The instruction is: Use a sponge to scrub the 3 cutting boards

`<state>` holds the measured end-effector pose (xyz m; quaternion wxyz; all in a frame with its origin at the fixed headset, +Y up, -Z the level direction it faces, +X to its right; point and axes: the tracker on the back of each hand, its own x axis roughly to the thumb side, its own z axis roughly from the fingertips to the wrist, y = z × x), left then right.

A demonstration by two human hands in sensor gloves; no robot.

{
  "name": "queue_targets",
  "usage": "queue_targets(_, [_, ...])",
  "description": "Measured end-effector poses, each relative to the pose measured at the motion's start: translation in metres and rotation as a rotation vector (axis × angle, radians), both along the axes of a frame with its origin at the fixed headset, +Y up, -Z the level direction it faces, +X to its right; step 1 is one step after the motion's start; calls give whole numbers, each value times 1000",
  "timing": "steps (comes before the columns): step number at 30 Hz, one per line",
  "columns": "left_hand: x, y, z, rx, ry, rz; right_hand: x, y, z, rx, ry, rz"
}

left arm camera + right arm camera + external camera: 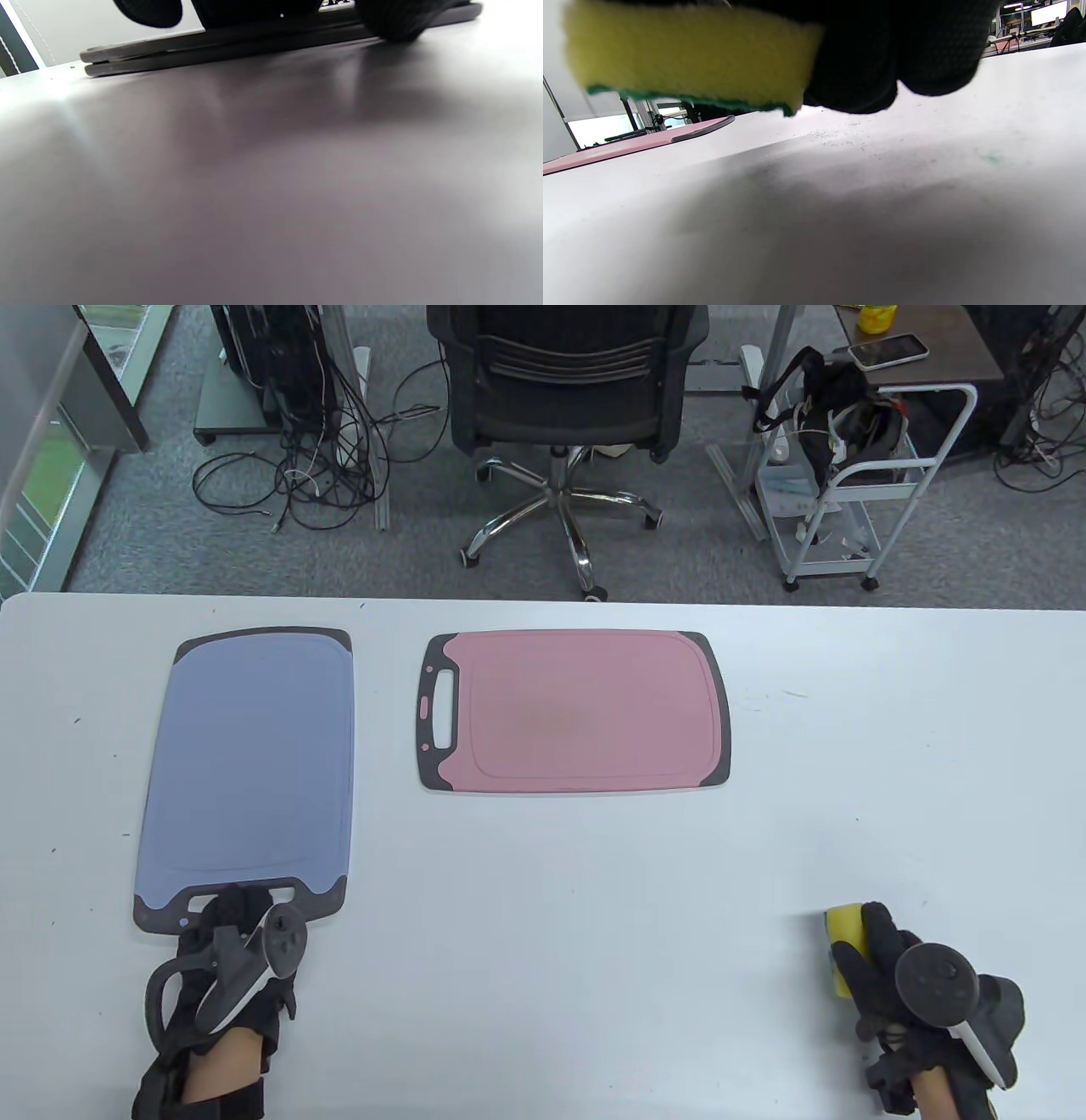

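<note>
A blue cutting board [254,755] lies lengthwise at the table's left, handle end towards me. My left hand [233,912] grips that handle, fingers at the slot. In the left wrist view two dark board edges [212,42] lie one on the other, with my gloved fingertips [398,21] over them. A pink cutting board [585,712] lies crosswise at the table's centre, and its corner [628,144] shows in the right wrist view. At the near right my right hand [865,950] holds a yellow sponge [844,925] with its green pad down [683,55], low over the table.
The white table [594,942] stretches wide between my hands and in front of the pink board. Small dark specks [840,135] dot it near the sponge. Beyond the far edge stand an office chair [564,390] and a white cart [857,492].
</note>
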<state>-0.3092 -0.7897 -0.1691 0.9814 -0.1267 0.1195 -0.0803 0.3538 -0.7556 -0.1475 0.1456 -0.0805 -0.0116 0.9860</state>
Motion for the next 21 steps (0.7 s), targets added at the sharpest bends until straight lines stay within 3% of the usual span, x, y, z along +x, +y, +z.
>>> queue_targets(6, [-4,-2,-7,-10,-83,17,-1,2,-4,16,23,-14])
queue_targets(10, [-17,-3,-8,14,-122,159,-7,2,-9,18,61,3])
queue_targets(13, [-15,-2,-9,9,-157,163,-8,2,-11,16,73,2])
queue_targets(14, [-10,4,-8,83,-179,161,-8,3,-12,23,74,-5])
queue_targets(17, [8,32,-2,553,-216,174,-6,4,-12,28,70,-13])
queue_targets(18, [11,41,0,605,-212,205,-5,4,-12,28,69,-14])
queue_targets(20, [11,53,11,845,-107,371,-2,5,-13,33,69,-21])
queue_targets(21, [8,58,16,896,-61,464,-1,6,-13,35,69,-26])
